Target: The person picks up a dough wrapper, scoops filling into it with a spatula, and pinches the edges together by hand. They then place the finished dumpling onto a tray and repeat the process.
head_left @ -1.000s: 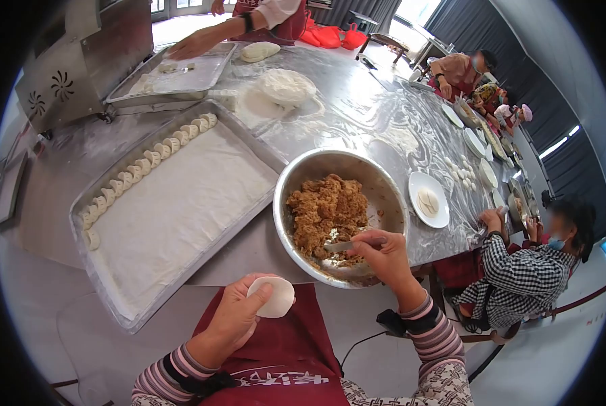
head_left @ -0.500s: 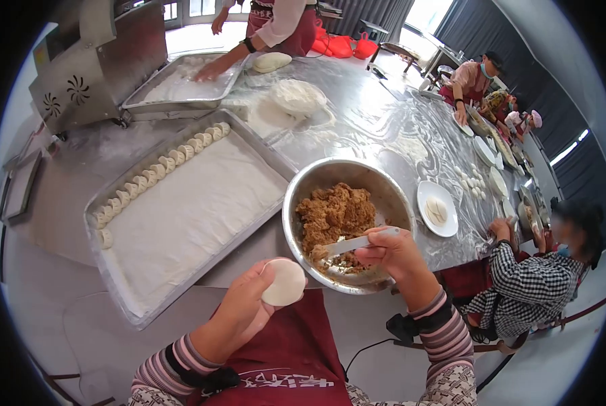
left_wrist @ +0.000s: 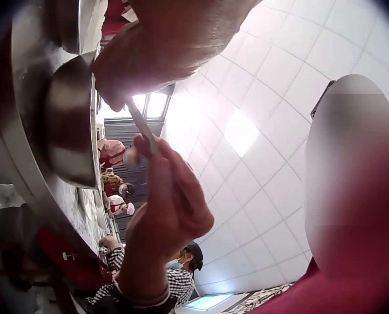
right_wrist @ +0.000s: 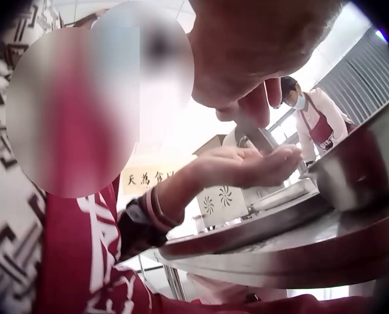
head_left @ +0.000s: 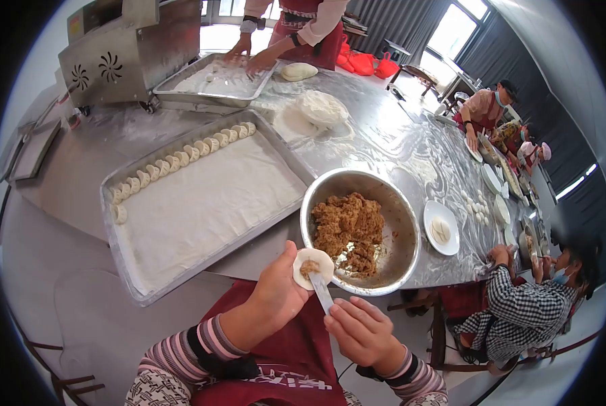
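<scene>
In the head view my left hand (head_left: 276, 287) cups a round dumpling wrapper (head_left: 325, 263) on its fingers, the thumb raised at the wrapper's left edge. A small lump of brown filling (head_left: 309, 268) sits on the wrapper. My right hand (head_left: 364, 331) grips a flat metal spatula (head_left: 322, 294), whose tip touches that filling. Just beyond both hands stands a steel bowl (head_left: 403, 233) with a mound of brown filling (head_left: 347, 223). In the right wrist view the left hand (right_wrist: 247, 167) is cupped under the spatula; the wrapper is hidden there.
Left of the bowl lies a lined metal tray (head_left: 208, 196) with a row of pleated dumplings (head_left: 181, 158). A white plate (head_left: 445, 240) with wrappers stands to the right, near dough pieces (head_left: 477, 206). Flour (head_left: 323, 108) is heaped behind. Other people (head_left: 540, 291) work around the table.
The right hand has brought the spatula out of the bowl, down and left to the wrapper, leaving filling on it. The left hand has moved up and right towards the bowl.
</scene>
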The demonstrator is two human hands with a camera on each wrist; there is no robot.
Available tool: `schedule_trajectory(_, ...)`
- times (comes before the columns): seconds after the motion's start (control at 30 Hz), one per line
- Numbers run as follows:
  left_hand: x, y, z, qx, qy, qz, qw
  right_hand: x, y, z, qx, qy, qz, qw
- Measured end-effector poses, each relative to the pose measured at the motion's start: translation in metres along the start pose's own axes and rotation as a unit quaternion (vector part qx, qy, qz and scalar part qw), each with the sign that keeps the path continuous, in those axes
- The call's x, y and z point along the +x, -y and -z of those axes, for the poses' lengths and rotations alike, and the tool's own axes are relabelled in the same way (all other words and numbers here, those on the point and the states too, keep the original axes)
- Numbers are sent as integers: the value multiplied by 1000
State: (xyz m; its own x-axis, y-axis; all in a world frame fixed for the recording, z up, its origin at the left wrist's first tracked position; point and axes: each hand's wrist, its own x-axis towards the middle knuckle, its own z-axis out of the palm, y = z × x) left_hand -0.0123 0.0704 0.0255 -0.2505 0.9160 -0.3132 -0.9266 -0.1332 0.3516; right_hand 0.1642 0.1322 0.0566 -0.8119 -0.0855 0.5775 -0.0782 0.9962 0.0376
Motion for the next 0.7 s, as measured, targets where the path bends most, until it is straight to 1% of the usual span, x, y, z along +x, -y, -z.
schedule_trajectory(0.03, -1, 0, 2, 2, -8, -7, 1000, 0, 1, 5, -1, -1, -4, 1000)
schedule_trajectory(0.1, -3, -3, 4, 11, -16, -2, 1000, -2, -6, 22, 130, -45, -92, 986)
schedule_trajectory(0.13, -5, -7, 3, 7, -8, -4, 1000, -3, -13, 24, 141, -103, -113, 978)
schedule_trajectory(0.17, -8, -11, 0, 2, 0, -7, 1000, -3, -21, 30, 128, -108, -149, 975)
schedule_trajectory(0.2, -10, -14, -4, 22, -28, -3, 999, -4, -27, 28, 126, -124, -221, 959)
schedule_trajectory(0.23, -11, -15, -4, 25, -26, 4, 999, -8, -35, 22, 125, -140, -290, 938)
schedule_trajectory(0.27, -13, -15, -2, 33, -29, 7, 999, -11, -46, 15, 123, -142, -296, 937)
schedule_trajectory(0.33, -16, -15, 0, 50, -37, 13, 998, -16, -69, -3, 201, -89, -433, 874)
schedule_trajectory(0.37, -17, -15, 1, 54, -37, 16, 998, -17, -76, -9, 201, -91, -437, 872)
schedule_trajectory(0.43, -18, -16, 4, 65, -51, 15, 996, -16, -85, -18, 233, -49, -438, 867)
schedule_trajectory(0.47, -19, -17, 5, 66, -52, 18, 996, -16, -87, -19, 233, -50, -440, 866)
schedule_trajectory(0.53, -21, -18, 7, 80, -64, 12, 995, -16, -89, -22, 267, -19, -399, 877)
schedule_trajectory(0.57, -21, -19, 9, 81, -65, 15, 994, -16, -88, -21, 267, -18, -402, 875)
schedule_trajectory(0.63, -21, -20, 12, 78, -62, 18, 995, -13, -85, -17, 276, 15, -374, 885)
schedule_trajectory(0.67, -21, -20, 12, 78, -63, 20, 995, -11, -84, -16, 277, 15, -376, 884)
schedule_trajectory(0.7, -21, -20, 12, 83, -64, 19, 994, -9, -84, -15, 274, -5, -365, 889)
